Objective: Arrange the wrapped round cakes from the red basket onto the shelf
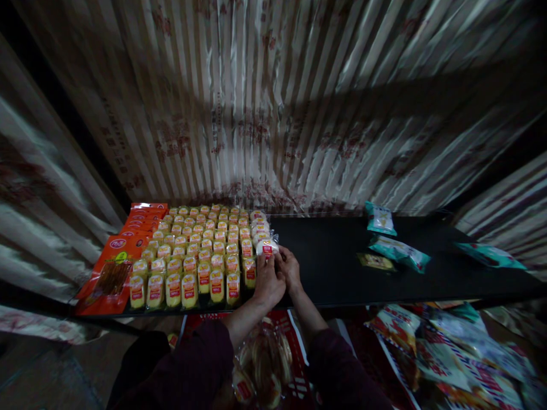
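Both hands meet at the right end of several rows of small yellow snack packs (200,250) on a black shelf (337,267). My left hand (267,282) and my right hand (289,266) pinch one pale wrapped snack pack (267,248) with a red label, held at the shelf surface at the near end of a short column of similar pale packs (260,225). The fingers of both hands are closed round it. Against my chest rests a clear bag of more wrapped snacks (260,364).
Orange-red packets (122,256) line the shelf's left end. Teal and white packets (399,250) and a small dark yellow one (376,261) lie at the right, another teal packet (487,254) farther right. A striped curtain (273,102) hangs behind. Mixed packets (444,353) lie below the shelf at right.
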`<state>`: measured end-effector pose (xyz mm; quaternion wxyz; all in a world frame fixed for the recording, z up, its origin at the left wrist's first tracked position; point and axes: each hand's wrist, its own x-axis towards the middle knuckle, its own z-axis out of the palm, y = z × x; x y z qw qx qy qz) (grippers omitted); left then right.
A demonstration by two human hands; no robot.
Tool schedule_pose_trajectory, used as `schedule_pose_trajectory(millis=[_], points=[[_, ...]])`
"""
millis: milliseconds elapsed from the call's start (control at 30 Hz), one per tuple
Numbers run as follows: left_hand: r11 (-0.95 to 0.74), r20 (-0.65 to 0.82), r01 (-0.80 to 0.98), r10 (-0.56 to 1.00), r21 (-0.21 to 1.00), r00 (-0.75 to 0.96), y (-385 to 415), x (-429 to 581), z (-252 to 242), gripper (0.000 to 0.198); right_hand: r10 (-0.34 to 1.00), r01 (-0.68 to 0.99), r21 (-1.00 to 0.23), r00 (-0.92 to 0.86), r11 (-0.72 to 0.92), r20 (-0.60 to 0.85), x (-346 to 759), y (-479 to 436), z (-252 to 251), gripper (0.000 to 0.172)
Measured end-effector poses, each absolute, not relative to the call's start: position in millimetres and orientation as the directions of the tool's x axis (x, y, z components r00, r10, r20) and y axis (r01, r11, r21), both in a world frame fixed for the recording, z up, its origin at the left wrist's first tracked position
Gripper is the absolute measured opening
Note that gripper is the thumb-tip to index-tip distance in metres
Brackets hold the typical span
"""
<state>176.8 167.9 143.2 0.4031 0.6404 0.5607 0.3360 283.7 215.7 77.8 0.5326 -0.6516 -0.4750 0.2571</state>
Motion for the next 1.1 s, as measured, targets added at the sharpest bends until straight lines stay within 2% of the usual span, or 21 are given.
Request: schedule_pose_trajectory(millis=[267, 400, 733, 933, 1100], points=[[-0.028, -0.041, 0.423, 0.987, 0.906, 0.154, 167.7, 178.0, 140.2, 0.063, 0.889, 0.365, -0.931, 0.424, 0.006, 0.172, 286.9, 218.5, 80.4, 0.034], [-0.049, -0.024, 0.436, 0.987, 0.899, 0.159, 170.1, 179.5, 139.1, 0.062, 0.893, 0.418, -0.908, 0.412, -0.010, 0.179, 282.2, 219.9, 79.2, 0.038], [-0.047, -0.018, 0.415, 0.988, 0.909, 0.151, 173.8, 178.0, 137.7, 0.059, 0.883, 0.686, -0.728, 0.352, -0.018, 0.310, 275.3, 217.7, 77.2, 0.035], [-0.061, -0.018, 0.438, 0.985, 0.897, 0.174, 175.3, 178.3, 133.7, 0.060, 0.904, 0.700, -0.714, 0.316, -0.017, 0.288, 277.0, 217.8, 74.3, 0.043], [-0.097, 0.016, 0.448, 0.984, 0.889, 0.180, 175.0, 176.5, 134.3, 0.061, 0.906, 0.692, -0.722, 0.308, -0.005, 0.289, 277.6, 217.5, 74.8, 0.041]])
